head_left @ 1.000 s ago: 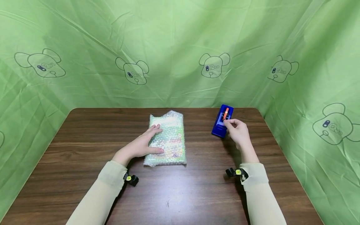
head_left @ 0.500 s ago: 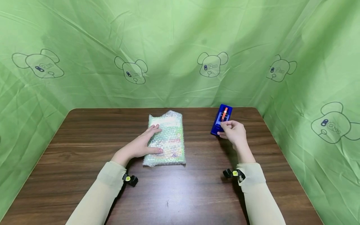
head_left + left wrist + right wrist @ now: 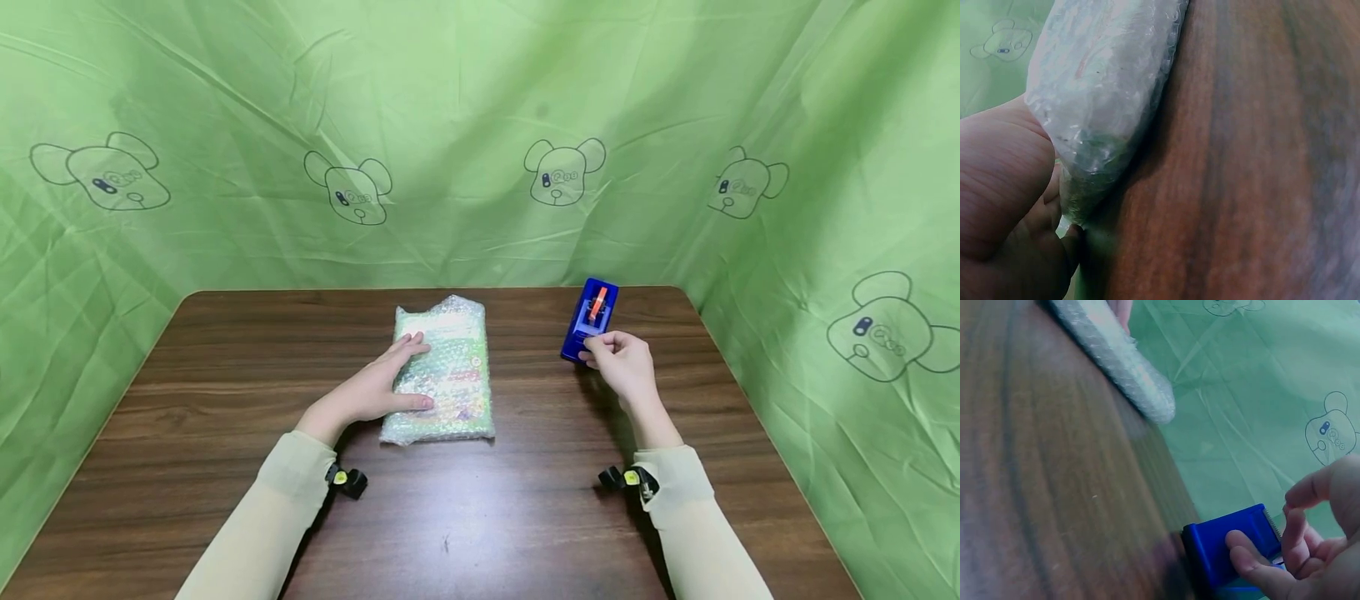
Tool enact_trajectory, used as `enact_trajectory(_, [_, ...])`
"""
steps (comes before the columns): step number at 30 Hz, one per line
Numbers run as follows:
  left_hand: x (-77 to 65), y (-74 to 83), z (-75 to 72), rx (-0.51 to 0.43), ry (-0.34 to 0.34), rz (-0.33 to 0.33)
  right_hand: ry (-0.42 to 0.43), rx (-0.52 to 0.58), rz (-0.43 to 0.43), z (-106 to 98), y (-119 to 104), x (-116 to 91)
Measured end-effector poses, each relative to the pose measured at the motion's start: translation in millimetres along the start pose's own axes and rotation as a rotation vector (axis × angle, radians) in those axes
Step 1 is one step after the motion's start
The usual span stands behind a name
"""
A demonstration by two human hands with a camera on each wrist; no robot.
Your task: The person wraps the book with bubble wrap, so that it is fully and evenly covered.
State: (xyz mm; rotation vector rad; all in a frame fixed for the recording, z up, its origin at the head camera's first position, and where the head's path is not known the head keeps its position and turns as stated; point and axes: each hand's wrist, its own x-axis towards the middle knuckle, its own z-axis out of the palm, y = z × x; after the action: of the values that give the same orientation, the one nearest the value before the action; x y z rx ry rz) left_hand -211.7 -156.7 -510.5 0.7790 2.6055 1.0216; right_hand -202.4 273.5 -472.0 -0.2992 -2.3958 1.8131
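Note:
A flat green item wrapped in bubble wrap [image 3: 461,367] lies left of the table's middle. My left hand [image 3: 375,387] rests on its left part, fingers and thumb spread. In the left wrist view, the bubble wrap [image 3: 1107,81] rises beside the palm. Farther right stands a blue tape dispenser [image 3: 581,321] with an orange roll core [image 3: 597,304]. My right hand [image 3: 628,362] is at its near end, thumb and index finger pinched together. The right wrist view shows that pinch beside the serrated cutter [image 3: 1272,524], other fingers at the dispenser's side [image 3: 1219,540]; the tape is barely visible.
Both things are on a dark brown wooden table [image 3: 465,517], toward its back edge. Green cloth [image 3: 465,100] printed with bear faces hangs close behind and at both sides. Small black cameras [image 3: 348,482] are worn on both wrists.
My right hand has moved from the orange core toward the dispenser's near end, thumb and index finger still together. The left hand keeps its place on the bubble-wrapped item.

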Motion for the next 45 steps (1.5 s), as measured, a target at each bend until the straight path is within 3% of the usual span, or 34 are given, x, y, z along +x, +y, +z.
enact_trajectory(12, [0.0,-1.1,0.6,0.002,0.006,0.006,-0.057,-0.033,-0.058,-5.3,7.8,-7.7])
enact_trajectory(19, [0.6,-1.2,0.6,0.003,0.006,0.009,-0.094,-0.108,-0.084,-9.5,10.2,-9.0])
enact_trajectory(27, [1.4,-2.6,1.1,0.009,0.007,0.011,-0.195,-0.024,0.047,-13.1,12.6,-8.3])
enact_trajectory(32, [1.5,-3.4,1.3,0.009,0.003,0.008,-0.205,-0.024,0.07,-14.2,15.8,-6.1])
enact_trajectory(38, [0.8,-2.0,0.2,-0.001,0.001,0.007,-0.191,-0.156,0.012,-18.7,22.0,-3.3])
enact_trajectory(45, [0.8,-0.6,-1.1,-0.003,0.0,0.015,-0.139,-0.345,-0.149,-22.3,30.2,1.4])
